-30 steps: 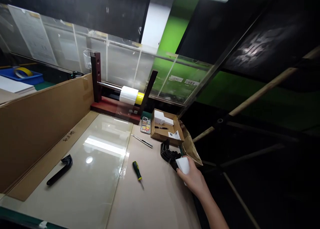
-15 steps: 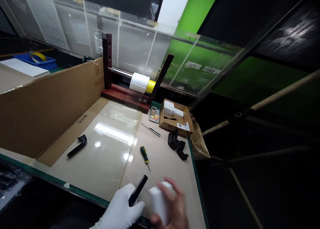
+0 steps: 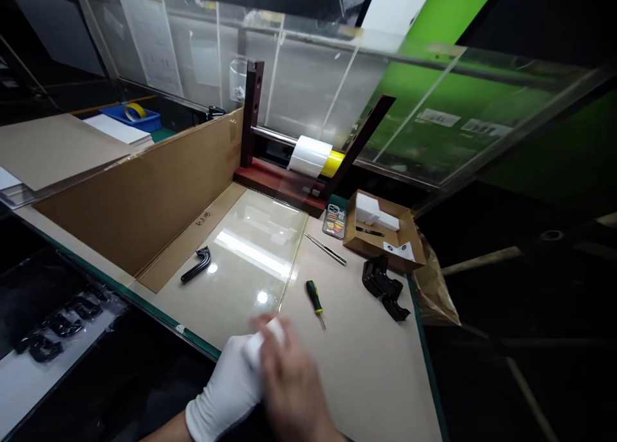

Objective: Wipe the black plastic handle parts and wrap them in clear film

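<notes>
My right hand (image 3: 294, 378), bare and blurred by motion, is closed round a white sponge-like block (image 3: 274, 331). It presses up against my left hand (image 3: 231, 378), which wears a white glove. The slim black part that my left hand gripped half a second ago is now hidden behind the block and my fingers. A curved black handle (image 3: 196, 266) lies to the left on the glossy sheet (image 3: 241, 288). Beyond my hands lies a green and black screwdriver (image 3: 314, 297), its tip pointing towards me.
Tweezers (image 3: 325, 248), a phone (image 3: 334, 220) and a cardboard tray (image 3: 385, 252) with white blocks lie further back. Several curved black parts (image 3: 380, 278) sit at the right edge. A roll stand (image 3: 279, 184) and an upright cardboard panel (image 3: 159, 191) bound the work area.
My right hand has brought the white block leftward onto my left hand, covering the black part. The camera has turned left, so the table appears shifted right.
</notes>
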`<state>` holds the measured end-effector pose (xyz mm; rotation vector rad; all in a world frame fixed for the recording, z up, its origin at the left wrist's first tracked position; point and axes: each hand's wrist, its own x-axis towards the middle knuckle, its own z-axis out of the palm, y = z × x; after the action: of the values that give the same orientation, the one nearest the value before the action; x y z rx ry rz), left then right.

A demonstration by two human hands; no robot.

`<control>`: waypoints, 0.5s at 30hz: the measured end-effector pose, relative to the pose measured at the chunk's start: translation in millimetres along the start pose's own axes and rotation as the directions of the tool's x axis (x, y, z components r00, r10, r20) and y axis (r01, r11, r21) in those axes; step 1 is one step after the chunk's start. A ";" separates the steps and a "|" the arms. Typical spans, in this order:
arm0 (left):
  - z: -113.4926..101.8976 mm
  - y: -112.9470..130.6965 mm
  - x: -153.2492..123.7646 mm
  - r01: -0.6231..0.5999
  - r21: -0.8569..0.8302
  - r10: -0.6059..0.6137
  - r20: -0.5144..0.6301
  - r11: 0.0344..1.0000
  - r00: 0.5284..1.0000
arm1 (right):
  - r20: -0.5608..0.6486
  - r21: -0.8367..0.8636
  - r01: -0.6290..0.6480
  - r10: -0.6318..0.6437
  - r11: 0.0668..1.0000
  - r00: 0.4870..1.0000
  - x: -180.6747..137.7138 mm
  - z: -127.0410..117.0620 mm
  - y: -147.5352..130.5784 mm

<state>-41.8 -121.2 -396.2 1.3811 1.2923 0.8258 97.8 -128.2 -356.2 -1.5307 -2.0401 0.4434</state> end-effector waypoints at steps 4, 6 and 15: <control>-7.5 1.0 2.3 0.028 -0.047 -0.029 -0.025 0.998 0.999 | -0.039 -0.078 -0.015 0.012 0.997 0.999 3.3 5.9 -10.2; -13.4 7.7 1.1 0.010 -0.027 -0.009 0.015 1.000 1.000 | -0.091 -0.139 -0.058 0.046 0.989 0.995 2.8 10.6 -16.4; -49.4 44.9 -14.0 0.015 0.085 -0.036 0.253 0.996 0.967 | -0.196 0.076 -0.323 0.331 0.943 0.923 20.6 -34.2 18.3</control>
<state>-79.3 -119.2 -339.2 1.4800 1.1521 0.5614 128.4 -105.2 -334.6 -1.8181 -1.6121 0.4291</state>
